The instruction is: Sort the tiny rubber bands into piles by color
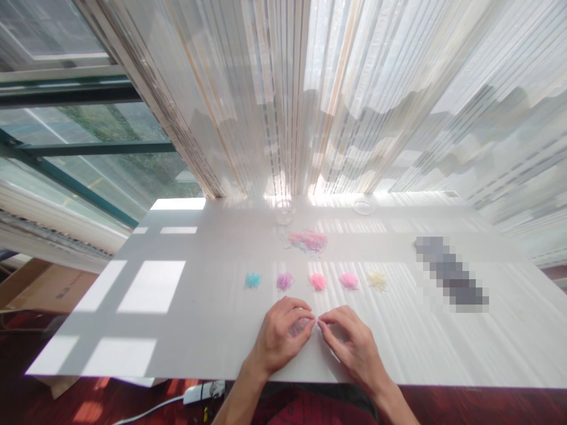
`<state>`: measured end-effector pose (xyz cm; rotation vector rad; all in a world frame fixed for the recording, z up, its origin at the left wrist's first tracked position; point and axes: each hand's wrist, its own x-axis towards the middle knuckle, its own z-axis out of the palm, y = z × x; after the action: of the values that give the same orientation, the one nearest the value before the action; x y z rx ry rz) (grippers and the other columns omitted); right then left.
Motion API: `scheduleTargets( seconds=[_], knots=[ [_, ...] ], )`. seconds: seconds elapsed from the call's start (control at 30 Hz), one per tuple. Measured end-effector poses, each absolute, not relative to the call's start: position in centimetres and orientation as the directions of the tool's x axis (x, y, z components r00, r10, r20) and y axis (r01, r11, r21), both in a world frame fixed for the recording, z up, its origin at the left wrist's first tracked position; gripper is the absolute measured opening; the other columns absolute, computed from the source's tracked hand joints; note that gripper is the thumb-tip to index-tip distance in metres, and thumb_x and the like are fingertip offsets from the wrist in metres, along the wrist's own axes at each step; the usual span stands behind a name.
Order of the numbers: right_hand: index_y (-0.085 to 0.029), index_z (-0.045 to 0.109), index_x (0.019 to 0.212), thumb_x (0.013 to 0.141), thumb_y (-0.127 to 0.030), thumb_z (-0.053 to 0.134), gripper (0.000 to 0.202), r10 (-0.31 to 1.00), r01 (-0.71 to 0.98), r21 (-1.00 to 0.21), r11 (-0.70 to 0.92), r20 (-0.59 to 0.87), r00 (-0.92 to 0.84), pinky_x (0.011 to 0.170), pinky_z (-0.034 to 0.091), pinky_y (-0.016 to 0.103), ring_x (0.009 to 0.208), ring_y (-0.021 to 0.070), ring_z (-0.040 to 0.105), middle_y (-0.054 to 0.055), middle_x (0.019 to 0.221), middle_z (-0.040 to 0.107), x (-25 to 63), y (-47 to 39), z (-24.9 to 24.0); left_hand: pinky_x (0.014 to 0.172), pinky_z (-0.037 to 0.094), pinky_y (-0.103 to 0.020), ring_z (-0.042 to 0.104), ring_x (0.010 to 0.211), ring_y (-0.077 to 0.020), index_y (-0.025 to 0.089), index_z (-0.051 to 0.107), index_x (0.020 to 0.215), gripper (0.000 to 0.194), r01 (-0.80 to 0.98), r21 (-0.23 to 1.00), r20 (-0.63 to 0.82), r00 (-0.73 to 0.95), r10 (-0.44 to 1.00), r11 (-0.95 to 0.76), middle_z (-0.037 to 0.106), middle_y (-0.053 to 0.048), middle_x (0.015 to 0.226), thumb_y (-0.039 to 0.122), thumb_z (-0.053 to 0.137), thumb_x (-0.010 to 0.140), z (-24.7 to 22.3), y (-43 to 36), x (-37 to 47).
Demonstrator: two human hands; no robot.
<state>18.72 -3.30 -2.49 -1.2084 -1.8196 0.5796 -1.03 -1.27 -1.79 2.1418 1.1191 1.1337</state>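
Observation:
My left hand (pixel 286 332) and my right hand (pixel 352 341) meet near the table's front edge, thumb and forefinger of each pinched together. What is between the fingertips is too small to make out. Some thin pinkish-purple strands (pixel 299 326) show within the curl of my left hand. Beyond the hands lies a row of small piles of thin strands: teal (pixel 253 280), purple (pixel 284 280), coral pink (pixel 317 281), light pink (pixel 349 280) and pale yellow (pixel 377 280). Farther back is a larger mixed-colour pile (pixel 308 241).
On the white table (pixel 212 330), a clear round container (pixel 284 211) and a clear lid-like disc (pixel 364 206) stand at the back. A blurred dark object (pixel 452 271) lies at the right. Striped curtains (pixel 283 100) hang behind; a power strip (pixel 204 392) is below the front edge.

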Motion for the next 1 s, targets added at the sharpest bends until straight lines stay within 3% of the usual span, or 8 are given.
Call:
scheduleTargets(
  seconds=[0.5,1.0],
  knots=[
    [-0.025,0.071,0.104,0.099,-0.025,0.064,0.009,0.888,0.475,-0.756,0.451,0.432,-0.156,0.071,0.061,0.031,0.079,0.0201,0.070,0.005,0.089,0.071,18.70,-3.38,-2.73,0.080,0.061,-0.033,0.072,0.089,-0.0195,0.023,0.075,0.098,0.012,0.457,0.681,0.466,0.332,0.820,-0.572,0.073,-0.007,0.097,0.015,0.068,0.092,-1.98,-1.31,-0.97],
    [-0.025,0.071,0.098,0.097,-0.018,0.064,0.009,0.898,0.470,-0.769,0.434,0.410,-0.159,0.071,0.058,0.029,0.077,0.0187,0.068,0.003,0.085,0.069,18.61,-3.28,-2.44,0.078,0.058,-0.032,0.070,0.085,-0.0188,0.021,0.072,0.097,0.007,0.422,0.706,0.476,0.311,0.822,-0.569,0.074,-0.006,0.092,0.015,0.071,0.092,-1.92,-1.18,-1.02]
  ],
)
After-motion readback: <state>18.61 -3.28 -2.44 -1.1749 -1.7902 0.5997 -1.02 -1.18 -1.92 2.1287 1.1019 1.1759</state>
